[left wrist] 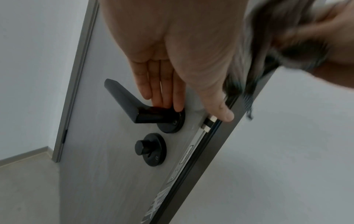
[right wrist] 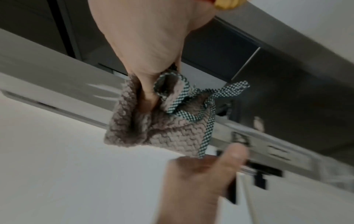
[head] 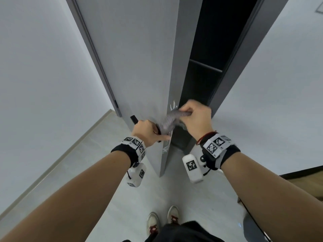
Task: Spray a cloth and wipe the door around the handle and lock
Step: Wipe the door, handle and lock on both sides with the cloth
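The grey door (head: 139,67) stands ajar with its edge toward me. My left hand (head: 148,131) is on the door's left face. Its straight fingers (left wrist: 162,91) touch the neck of the black lever handle (left wrist: 122,98), and its thumb lies on the door edge by the latch (left wrist: 209,121). The round black lock knob (left wrist: 150,149) sits just below the handle, untouched. My right hand (head: 194,117) grips a bunched grey knitted cloth (head: 168,122) with a checked border (right wrist: 208,121). It holds the cloth at the door edge, just above the left thumb.
White walls flank the door on the left (head: 43,67) and right (head: 279,84). A dark room (head: 218,41) shows through the gap, bounded by a dark grey frame (head: 244,58). The floor is pale tile (head: 157,189), and my shoes (head: 164,219) stand close to the door's edge.
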